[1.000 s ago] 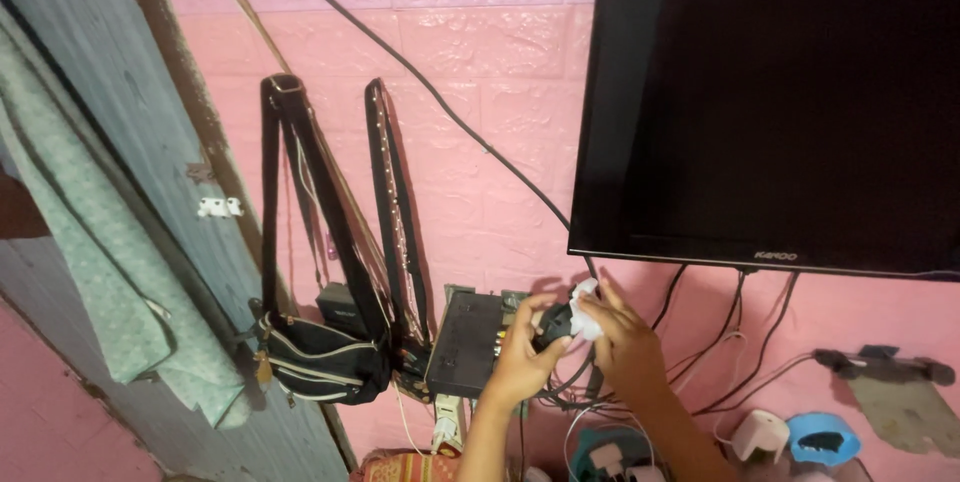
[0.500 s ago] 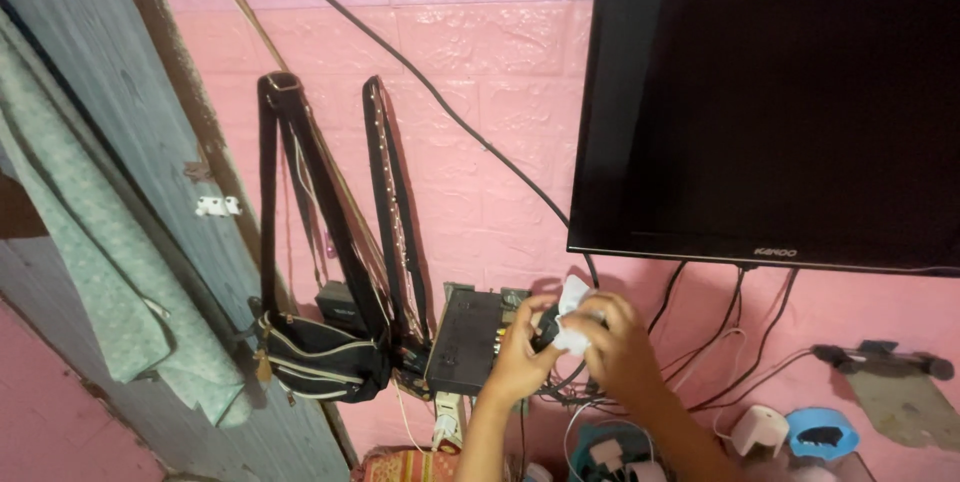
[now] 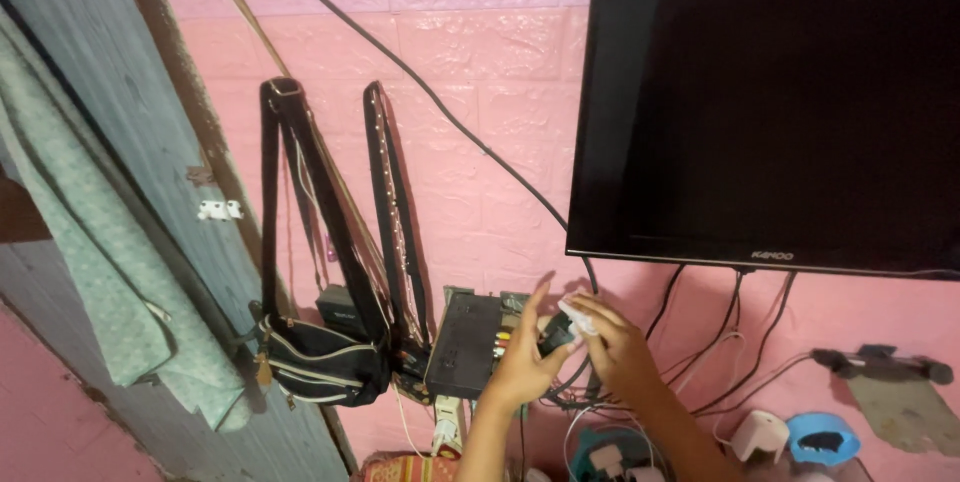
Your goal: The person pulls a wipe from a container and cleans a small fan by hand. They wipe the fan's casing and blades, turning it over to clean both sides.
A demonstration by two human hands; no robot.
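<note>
While the big black television (image 3: 775,107) hangs dark on the pink wall (image 3: 480,72), both hands are held up just below its lower left corner. A small dark plug-like piece (image 3: 556,334) is cradled by the left hand (image 3: 522,362), whose fingers (image 3: 541,294) are stretched up and loosely spread around it rather than clamped. A scrap of white cloth or tissue (image 3: 578,317) is pinched between the thumb and fingertips of the right hand (image 3: 612,350) and pressed against the top of that dark piece. Whether the piece is joined to one of the cables (image 3: 700,342) cannot be told; it sits right at the tangle of leads, beside the black box (image 3: 465,342) with its row of coloured sockets.

Judged from this, a wiping step is in hand: the dark piece is being rubbed with the tissue while it is steadied from the left. A fresh pass would call for a firm pinch on the tissue and a steady hold on the piece, with care that the surrounding leads are not tugged.

Further left, a black bag (image 3: 320,357) is hung by its straps, and a pale green cloth (image 3: 90,242) is draped over the blue-grey board.
</note>
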